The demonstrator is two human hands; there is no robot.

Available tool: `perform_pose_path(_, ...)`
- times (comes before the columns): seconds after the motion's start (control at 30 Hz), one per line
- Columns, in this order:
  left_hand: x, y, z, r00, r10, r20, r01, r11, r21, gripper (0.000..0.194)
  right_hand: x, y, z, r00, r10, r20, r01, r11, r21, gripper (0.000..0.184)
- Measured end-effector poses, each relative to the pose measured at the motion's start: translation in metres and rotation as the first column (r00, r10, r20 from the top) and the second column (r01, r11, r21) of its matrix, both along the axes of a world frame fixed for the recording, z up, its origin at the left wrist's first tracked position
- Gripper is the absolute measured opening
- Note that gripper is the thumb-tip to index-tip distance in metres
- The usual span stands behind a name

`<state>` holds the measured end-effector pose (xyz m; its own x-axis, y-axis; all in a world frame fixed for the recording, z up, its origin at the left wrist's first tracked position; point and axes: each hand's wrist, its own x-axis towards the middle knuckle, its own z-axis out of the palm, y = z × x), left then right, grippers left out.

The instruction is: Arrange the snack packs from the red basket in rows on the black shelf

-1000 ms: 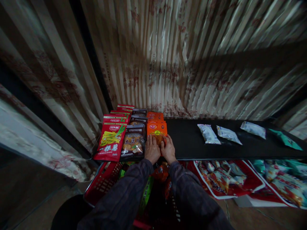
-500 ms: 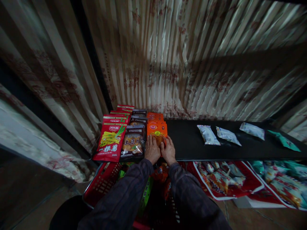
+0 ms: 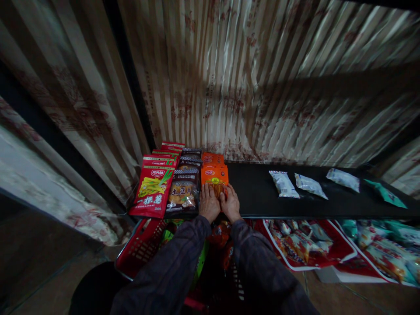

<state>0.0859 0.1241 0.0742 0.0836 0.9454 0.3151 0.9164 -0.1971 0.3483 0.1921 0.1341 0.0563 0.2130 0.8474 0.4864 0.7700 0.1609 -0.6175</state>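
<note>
- Curtain point(image 3: 262, 87) (pleated), behind the shelf.
- Black shelf point(image 3: 251, 197), above red baskets point(image 3: 144, 251).
- Left hand point(image 3: 209, 203) and right hand point(image 3: 230, 204), close together, fingers open on the front orange packet point(image 3: 215, 175).
- That packet, right of dark packets point(image 3: 182, 194), near the shelf's front edge.

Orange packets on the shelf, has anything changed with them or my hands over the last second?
Nothing has visibly moved, only the camera view has shifted slightly. Your left hand and right hand are still on the front orange packet. The red packets and white packets stayed put.
</note>
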Motion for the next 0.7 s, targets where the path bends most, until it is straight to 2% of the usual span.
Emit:
perform_pose_path(0.37, -0.001, -0.001, 0.003, 1.000, -0.021, -0.003, 0.021, 0.999, -0.039, 0.056, -0.003, 0.000, 0.003, 0.999, 0.005, 0.048, -0.003, 0.999, -0.050, 0.037)
perform_pose_path(0.7, -0.007, -0.005, 0.018, 0.997, -0.070, -0.024, 0.069, 0.997, -0.036, 0.057, 0.005, 0.004, 0.000, 0.999, 0.017, -0.045, -0.020, 0.998, -0.055, 0.040)
